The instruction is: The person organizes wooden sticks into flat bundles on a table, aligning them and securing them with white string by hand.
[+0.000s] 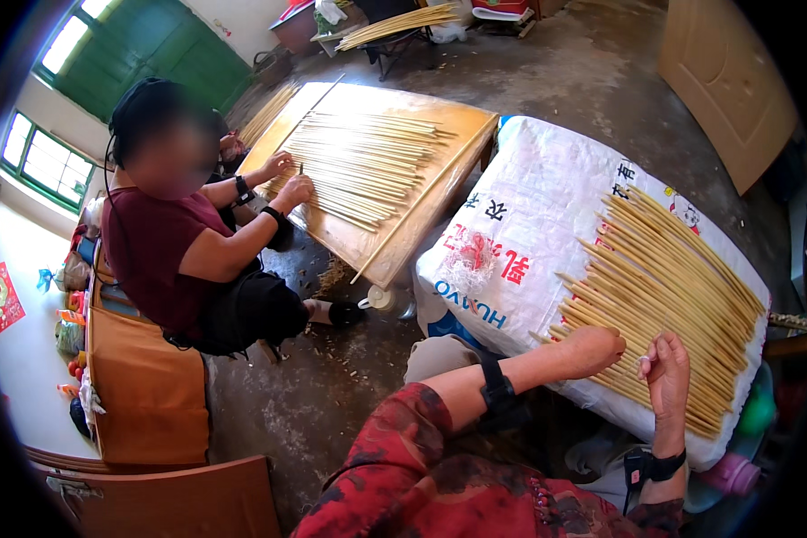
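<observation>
Slender pale-yellow sticks (663, 287) lie side by side in a row across a white woven sack (547, 179) spread over a low table. Over the near left ends of that row hovers my left hand (590, 351), its fingers curled closed. Whatever it may hold is too small to make out. Close beside it, my right hand (667, 369) is raised with bent, closed fingers. A small white bit shows at its fingertips, too small to name. Farther left on the sack rests a tangle of pink and white string (472, 257).
Across from me, a seated person (175, 215) handles more sticks (368, 166) on a wooden table (412, 238). A white mug (378, 298) stands below that table. Another stick bundle (399, 25) lies at the back. A pink container (733, 473) sits at the near right.
</observation>
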Tool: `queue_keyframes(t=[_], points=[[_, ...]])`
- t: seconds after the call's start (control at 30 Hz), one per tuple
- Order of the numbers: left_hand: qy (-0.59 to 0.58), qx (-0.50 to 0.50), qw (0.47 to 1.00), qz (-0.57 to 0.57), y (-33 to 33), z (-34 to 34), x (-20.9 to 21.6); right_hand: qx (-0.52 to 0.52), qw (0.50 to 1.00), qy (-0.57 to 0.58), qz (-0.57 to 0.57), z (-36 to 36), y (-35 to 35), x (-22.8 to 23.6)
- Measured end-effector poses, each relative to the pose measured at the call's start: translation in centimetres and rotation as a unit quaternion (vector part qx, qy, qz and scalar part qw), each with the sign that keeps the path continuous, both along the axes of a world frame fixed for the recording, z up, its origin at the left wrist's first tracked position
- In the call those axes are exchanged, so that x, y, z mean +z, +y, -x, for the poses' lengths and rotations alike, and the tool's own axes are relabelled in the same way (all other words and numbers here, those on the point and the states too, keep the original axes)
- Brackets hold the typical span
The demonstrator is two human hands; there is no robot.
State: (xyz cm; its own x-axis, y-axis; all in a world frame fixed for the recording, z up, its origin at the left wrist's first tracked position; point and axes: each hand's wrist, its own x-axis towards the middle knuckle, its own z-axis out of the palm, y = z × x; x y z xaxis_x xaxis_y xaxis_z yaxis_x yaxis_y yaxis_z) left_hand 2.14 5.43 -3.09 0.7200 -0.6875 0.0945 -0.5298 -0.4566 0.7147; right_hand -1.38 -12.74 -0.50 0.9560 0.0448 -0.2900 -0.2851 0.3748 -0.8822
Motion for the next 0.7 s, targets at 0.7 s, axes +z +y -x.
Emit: queue_keyframes(t=[0.7], points=[[0.022,-0.025,0.998,-0.054,0.2,0.4,-0.7,0.033,0.998,0.047,0.024,1.1,2.1,0.2]])
